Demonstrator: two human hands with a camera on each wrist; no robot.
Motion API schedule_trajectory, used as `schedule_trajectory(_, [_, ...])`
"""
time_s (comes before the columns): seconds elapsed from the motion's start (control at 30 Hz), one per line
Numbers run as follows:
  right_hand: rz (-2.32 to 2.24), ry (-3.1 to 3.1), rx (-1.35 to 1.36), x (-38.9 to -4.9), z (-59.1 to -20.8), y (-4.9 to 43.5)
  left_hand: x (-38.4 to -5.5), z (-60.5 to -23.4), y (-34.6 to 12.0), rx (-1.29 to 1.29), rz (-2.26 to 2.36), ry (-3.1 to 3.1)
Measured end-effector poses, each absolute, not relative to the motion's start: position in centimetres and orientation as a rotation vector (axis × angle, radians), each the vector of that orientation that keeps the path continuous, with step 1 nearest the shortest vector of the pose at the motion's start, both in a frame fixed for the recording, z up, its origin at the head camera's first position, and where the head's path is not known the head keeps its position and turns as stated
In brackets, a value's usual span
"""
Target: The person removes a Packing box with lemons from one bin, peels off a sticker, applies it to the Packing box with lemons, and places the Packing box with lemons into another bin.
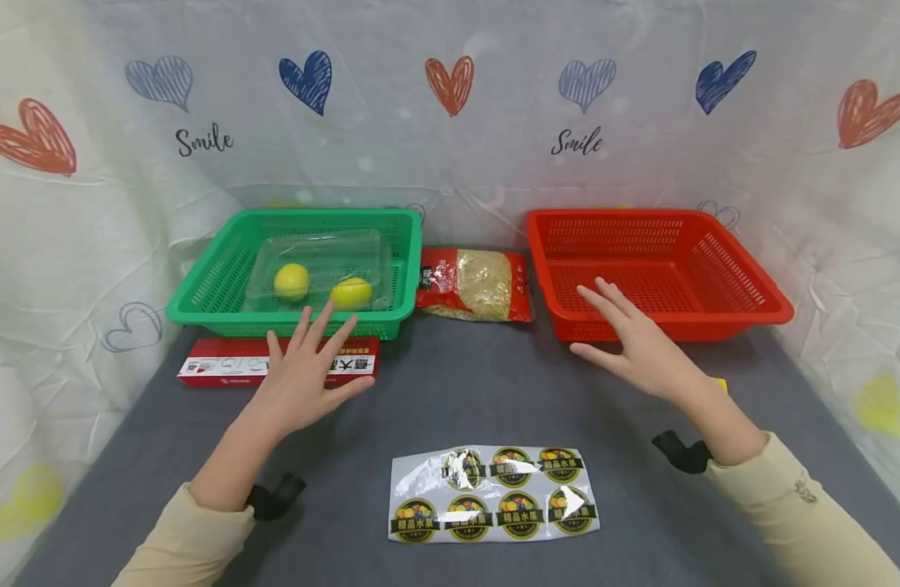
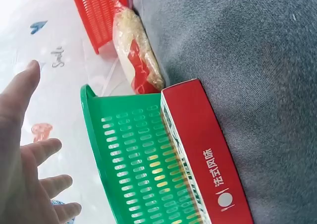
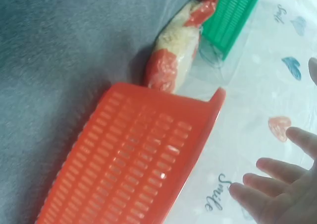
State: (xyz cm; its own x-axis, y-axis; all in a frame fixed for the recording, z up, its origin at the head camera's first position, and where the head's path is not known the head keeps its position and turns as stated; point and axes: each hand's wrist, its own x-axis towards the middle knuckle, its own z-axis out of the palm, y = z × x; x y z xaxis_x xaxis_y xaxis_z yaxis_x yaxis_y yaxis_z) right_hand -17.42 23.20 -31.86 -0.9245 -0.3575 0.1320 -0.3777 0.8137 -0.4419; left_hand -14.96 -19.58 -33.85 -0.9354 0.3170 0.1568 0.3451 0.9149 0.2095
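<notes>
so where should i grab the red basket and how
Probably by the rim of the red basket, at both short ends, coming in from outside on the left and right. It sits upright and its lip juts out beyond the wall, giving a hold underneath. Mind the packet by its left end.

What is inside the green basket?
The green basket holds a clear plastic container and two yellow fruits; whether the fruits lie inside the container is unclear. The near wall partly hides what lies behind it.
</notes>
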Motion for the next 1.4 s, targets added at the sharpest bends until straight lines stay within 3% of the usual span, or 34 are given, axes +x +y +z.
schedule_trajectory(1.2, [0.858,-2.798,0.918,-21.1,-32.3,15.0,-15.4,-36.8,-20.7,-0.270,-1.049,-2.773])
schedule_trajectory(1.4, [0.876,-2.797,0.948,-21.4,-32.4,13.9,-15.5,-36.9,-20.5,-0.132,-1.257,-2.776])
